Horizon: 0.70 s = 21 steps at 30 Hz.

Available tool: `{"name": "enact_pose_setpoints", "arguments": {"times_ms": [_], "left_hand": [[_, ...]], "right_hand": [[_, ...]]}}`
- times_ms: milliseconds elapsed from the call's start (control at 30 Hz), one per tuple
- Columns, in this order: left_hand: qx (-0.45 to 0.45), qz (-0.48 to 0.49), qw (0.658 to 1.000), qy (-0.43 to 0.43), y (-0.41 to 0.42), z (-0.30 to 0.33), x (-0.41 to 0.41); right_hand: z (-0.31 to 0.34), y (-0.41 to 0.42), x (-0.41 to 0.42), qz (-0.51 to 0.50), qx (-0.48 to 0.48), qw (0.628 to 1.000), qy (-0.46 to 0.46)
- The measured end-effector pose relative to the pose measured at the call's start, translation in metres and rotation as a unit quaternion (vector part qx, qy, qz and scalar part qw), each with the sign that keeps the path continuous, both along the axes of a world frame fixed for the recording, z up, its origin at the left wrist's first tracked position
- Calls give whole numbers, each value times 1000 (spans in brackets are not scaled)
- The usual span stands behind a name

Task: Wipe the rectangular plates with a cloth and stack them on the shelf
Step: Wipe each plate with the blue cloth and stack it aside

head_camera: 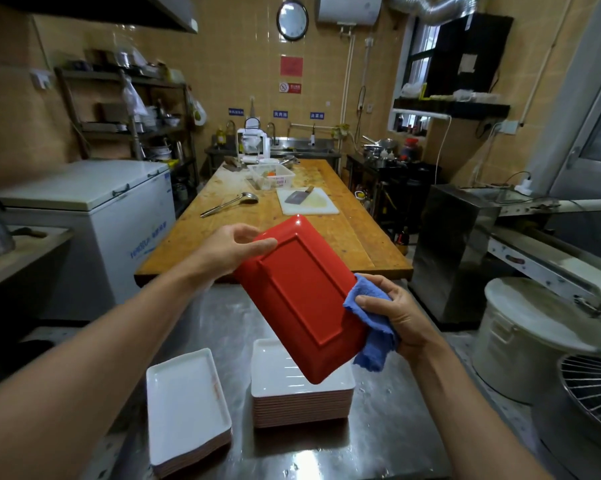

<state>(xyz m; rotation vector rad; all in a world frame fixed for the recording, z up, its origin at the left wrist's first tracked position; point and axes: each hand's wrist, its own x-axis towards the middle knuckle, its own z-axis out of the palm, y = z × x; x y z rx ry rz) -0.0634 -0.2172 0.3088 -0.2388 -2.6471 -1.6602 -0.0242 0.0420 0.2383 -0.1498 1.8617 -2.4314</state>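
I hold a rectangular plate (301,299) in the air with its red underside facing me, tilted from upper left to lower right. My left hand (233,249) grips its upper left edge. My right hand (398,311) presses a blue cloth (375,332) against the plate's right edge. Below, on the steel counter (389,441), stand two stacks of rectangular plates, white inside and red outside: a lower stack (186,407) at the left and a taller stack (301,398) under the held plate.
A long wooden table (292,233) runs ahead with a cutting board and cleaver (306,200), a ladle (229,203) and a white basket (271,174). A chest freezer (94,209) stands left, a metal shelf rack (129,116) behind it. A white lidded bucket (534,341) and steel equipment stand right.
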Motion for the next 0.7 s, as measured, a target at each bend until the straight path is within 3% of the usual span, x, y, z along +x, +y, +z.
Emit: {"name": "enact_pose_setpoints", "arguments": {"times_ms": [167, 333, 433, 500, 567, 633, 700], "left_hand": [[90, -143, 982, -85, -6, 0, -1], [185, -146, 968, -84, -3, -17, 0], [220, -114, 965, -89, -6, -30, 2], [244, -97, 960, -100, -6, -39, 4], [268, -83, 953, -115, -5, -45, 4], [301, -64, 943, -128, -4, -47, 5], [317, -45, 937, -143, -2, -50, 5]], "right_hand": [[14, 10, -5, 43, 37, 998, -6], [21, 10, -10, -2, 79, 997, 16], [24, 5, -12, -47, 175, 980, 77], [24, 0, -17, -104, 312, 932, 153], [24, -4, -21, -169, 437, 855, 220], [24, -10, -20, -203, 504, 797, 263], [19, -15, -13, -211, 517, 779, 285]]}}
